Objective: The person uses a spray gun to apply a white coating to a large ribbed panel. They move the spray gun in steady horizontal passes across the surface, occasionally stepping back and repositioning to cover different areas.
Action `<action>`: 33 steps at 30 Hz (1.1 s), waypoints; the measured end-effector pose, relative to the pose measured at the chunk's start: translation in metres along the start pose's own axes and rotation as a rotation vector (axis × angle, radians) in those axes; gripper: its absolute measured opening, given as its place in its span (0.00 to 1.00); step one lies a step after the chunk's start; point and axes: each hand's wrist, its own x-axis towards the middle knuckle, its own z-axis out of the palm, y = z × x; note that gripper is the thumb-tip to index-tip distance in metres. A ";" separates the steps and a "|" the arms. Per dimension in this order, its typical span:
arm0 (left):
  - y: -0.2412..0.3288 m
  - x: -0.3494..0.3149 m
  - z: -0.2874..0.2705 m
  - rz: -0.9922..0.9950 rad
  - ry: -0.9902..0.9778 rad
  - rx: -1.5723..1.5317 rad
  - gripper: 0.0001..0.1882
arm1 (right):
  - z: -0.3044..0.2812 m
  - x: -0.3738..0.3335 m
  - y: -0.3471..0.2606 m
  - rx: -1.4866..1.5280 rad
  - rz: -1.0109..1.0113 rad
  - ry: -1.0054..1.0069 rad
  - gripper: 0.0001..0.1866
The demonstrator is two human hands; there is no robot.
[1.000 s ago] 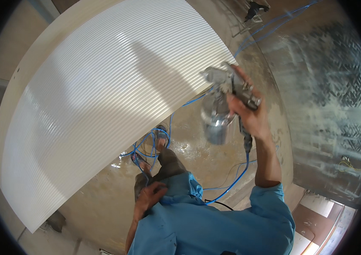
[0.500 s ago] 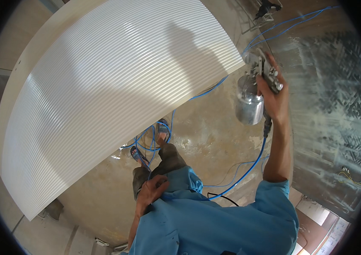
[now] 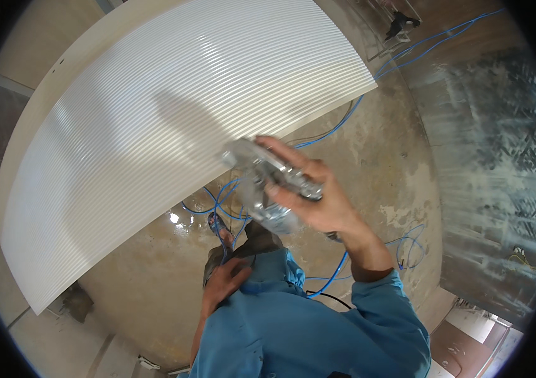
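Blurred metal spray gun (image 3: 266, 186) in right hand (image 3: 315, 195); shiny cup below.

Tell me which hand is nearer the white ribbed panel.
Right. The right hand holds a metal spray gun up at the lower edge of the white ribbed panel; the left hand rests low against the person's trouser leg, well below it.

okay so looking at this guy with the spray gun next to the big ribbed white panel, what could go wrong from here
1. The blue hose lies in loops on the floor around the person's foot, so a step could snag it and cause a trip or jerk the spray gun.
2. The right hand holds the gun close by the lower edge of the ribbed white panel; a swing might knock or mar the surface.
3. The concrete floor looks wet and glossy, perhaps slippery.
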 end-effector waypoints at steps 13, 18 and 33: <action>-0.001 -0.001 0.022 0.023 -0.005 -0.007 0.19 | -0.064 -0.014 0.012 -0.264 0.049 0.271 0.33; 0.017 0.025 0.043 0.099 -0.023 0.044 0.19 | -0.162 -0.006 0.036 -0.501 0.025 0.523 0.31; 0.004 0.019 0.039 0.132 -0.040 0.046 0.18 | -0.157 -0.019 0.013 -0.260 0.164 0.492 0.33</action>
